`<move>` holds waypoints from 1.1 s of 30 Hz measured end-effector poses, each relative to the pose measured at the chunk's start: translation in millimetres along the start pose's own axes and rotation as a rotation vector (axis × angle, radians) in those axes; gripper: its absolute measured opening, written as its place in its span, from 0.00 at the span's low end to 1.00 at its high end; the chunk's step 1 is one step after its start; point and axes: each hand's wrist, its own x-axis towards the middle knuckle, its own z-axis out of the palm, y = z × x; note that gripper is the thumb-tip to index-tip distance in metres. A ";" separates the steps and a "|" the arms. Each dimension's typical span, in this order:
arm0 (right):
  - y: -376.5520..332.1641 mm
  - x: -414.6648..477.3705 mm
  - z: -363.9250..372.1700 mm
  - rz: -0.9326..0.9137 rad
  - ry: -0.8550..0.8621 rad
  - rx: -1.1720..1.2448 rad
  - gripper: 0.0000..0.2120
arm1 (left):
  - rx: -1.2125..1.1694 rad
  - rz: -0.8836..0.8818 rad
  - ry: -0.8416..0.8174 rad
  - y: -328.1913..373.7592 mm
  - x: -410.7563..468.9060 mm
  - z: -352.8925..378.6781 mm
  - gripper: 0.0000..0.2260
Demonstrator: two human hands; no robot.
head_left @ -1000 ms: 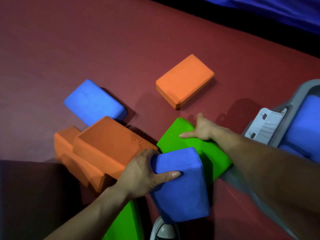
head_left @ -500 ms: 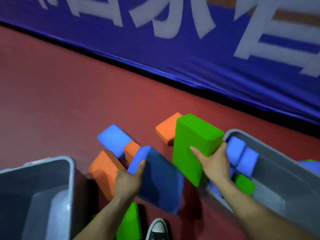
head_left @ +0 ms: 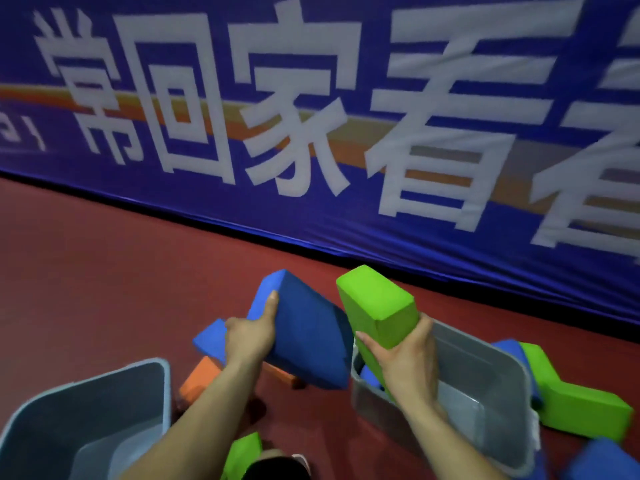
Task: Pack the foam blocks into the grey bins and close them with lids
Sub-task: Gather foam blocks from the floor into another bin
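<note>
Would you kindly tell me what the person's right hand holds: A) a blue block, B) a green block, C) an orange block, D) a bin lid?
B: the right hand grips the green block by the right-side grey bin, while the left hand holds the blue block.

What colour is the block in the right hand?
Green foam block, head view.

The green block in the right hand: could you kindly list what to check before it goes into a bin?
1. Grip of right hand on green block: ok.
2. Grip of left hand on blue block: ok.
3. Is right bin uncovered: ok.
4. Room in right bin: ok, bare wall shows.
5. Is left bin uncovered: ok.
6. Any lids nearby: cannot tell, none in view.
</note>
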 end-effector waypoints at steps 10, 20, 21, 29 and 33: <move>19.3 -62.1 -66.3 0.246 -0.177 0.218 0.45 | -0.248 -0.186 -0.516 9.7 -115.9 32.7 0.27; 52.7 -49.3 -90.1 0.531 -0.335 0.361 0.40 | -0.192 -0.153 -0.694 -31.8 -140.9 72.7 0.27; 57.2 -49.1 -89.5 0.545 -0.338 0.354 0.39 | -0.175 -0.121 -0.699 -31.5 -141.2 77.1 0.27; 103.2 -54.0 -79.8 0.526 -0.242 0.509 0.17 | -0.116 0.015 -0.721 -36.1 -138.1 115.7 0.17; 107.0 -39.5 -100.9 0.473 -0.137 0.590 0.10 | -0.095 0.108 -0.761 -38.2 -145.1 141.7 0.18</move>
